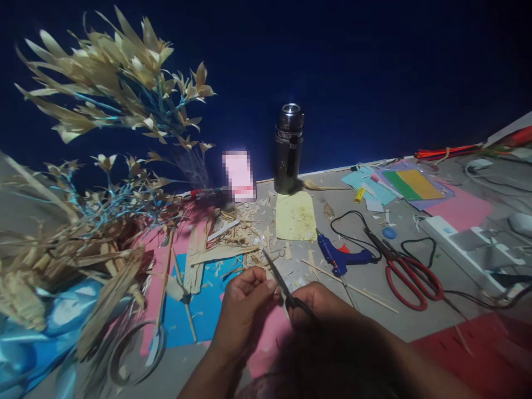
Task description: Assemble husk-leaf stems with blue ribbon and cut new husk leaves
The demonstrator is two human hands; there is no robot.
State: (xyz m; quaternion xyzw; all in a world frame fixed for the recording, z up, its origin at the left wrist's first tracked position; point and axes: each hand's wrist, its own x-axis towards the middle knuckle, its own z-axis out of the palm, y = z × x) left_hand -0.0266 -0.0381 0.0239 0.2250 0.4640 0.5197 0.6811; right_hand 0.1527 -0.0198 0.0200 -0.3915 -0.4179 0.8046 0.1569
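Observation:
My right hand [318, 302] is closed around the dark handles of a small pair of scissors [277, 276], whose blades point up and away to the left. Beside the blades, my left hand [248, 293] pinches a small pale piece of dried husk [272, 277] between thumb and fingers. That piece is mostly hidden by the fingers. Under both hands lies pink paper [268, 338]. Just left is a blue sheet [208, 316] with strips of dried husk [197, 249] and thin sticks on it. Cut scraps [236, 230] are scattered beyond my hands.
A blue glue gun [344, 255], large red-handled scissors [409, 277] and a white power strip [461, 255] lie to the right. A dark flask [288, 149] stands at the back behind a yellow sheet [296, 216]. Husk flowers [124, 72] and a tape roll [114, 360] are left.

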